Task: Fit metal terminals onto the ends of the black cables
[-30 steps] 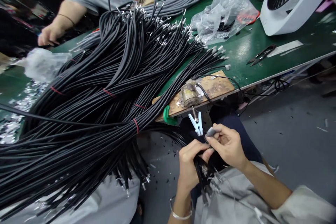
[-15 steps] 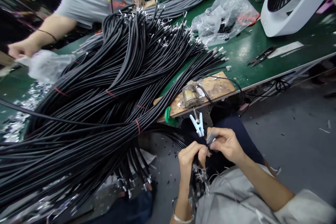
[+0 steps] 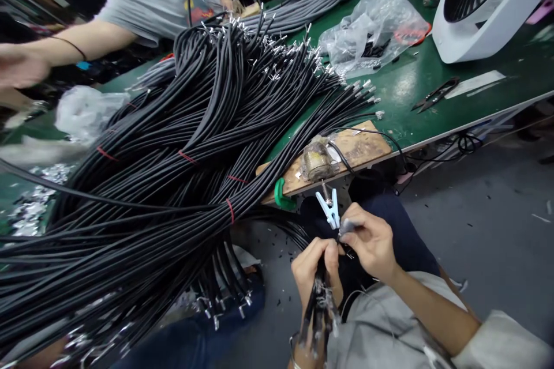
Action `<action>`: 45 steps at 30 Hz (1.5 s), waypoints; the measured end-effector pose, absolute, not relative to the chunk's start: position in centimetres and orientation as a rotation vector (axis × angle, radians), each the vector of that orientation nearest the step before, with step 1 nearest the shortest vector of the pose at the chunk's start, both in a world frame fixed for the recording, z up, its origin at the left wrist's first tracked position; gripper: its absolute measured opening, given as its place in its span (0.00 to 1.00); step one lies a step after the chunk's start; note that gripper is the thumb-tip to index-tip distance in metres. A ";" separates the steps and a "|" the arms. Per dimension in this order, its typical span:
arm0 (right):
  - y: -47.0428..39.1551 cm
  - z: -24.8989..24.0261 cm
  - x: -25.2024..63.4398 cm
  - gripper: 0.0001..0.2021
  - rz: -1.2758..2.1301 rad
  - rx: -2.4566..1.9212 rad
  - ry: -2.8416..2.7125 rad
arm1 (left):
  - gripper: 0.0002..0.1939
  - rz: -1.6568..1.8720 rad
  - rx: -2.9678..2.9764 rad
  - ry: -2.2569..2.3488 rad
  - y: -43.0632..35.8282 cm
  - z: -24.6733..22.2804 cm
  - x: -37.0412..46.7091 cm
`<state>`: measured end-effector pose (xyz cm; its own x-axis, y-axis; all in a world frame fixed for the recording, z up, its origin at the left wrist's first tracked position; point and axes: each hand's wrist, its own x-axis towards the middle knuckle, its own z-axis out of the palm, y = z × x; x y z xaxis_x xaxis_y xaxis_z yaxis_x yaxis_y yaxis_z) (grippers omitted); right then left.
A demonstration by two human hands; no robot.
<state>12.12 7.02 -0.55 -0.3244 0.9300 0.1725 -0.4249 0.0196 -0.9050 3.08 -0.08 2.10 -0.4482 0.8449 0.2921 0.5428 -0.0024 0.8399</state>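
My left hand (image 3: 318, 265) is closed round a bundle of black cables (image 3: 298, 232), whose stripped, silvery ends (image 3: 322, 294) hang back over the wrist. Beside it my right hand (image 3: 370, 237) is closed, thumb and fingers pinching a cable end with something grey at the fingertips; its exact kind is too small to tell. Just above both hands, a light-blue clothes peg (image 3: 328, 208) is fixed on the shaft of a small motor (image 3: 319, 160). That motor is mounted on a wooden board (image 3: 366, 144) at the table's edge.
A large heap of black cables (image 3: 216, 121) tied with red bands covers the left. A green clamp (image 3: 283, 195) grips the board. Beyond lie a plastic bag (image 3: 374, 29), snips (image 3: 435, 94) and a white fan (image 3: 459, 40). A co-worker's arm (image 3: 86, 40) reaches in at far left.
My left hand has turned, bringing the hanging cable ends into fuller view. My right hand has risen slightly towards the peg. The co-worker's hand has let go of a plastic bag and moved left.
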 end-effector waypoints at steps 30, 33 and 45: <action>9.3 -1.1 13.7 0.21 2.605 -0.376 -0.991 | 0.12 1.427 1.527 1.521 0.2 2.1 0.8; 10.6 -0.9 13.6 0.14 2.645 -0.581 -1.004 | 0.09 1.461 1.522 1.574 0.4 1.7 1.0; 12.4 1.2 9.6 0.24 2.433 -0.404 -0.861 | 0.05 1.927 1.247 1.440 1.3 0.8 1.8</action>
<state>9.56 12.42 1.23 -0.8187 0.5651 -0.1021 -0.3751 -0.6609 -0.6500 1.79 1.31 0.79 -0.5039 0.7646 0.4020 0.1686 -0.3694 0.9139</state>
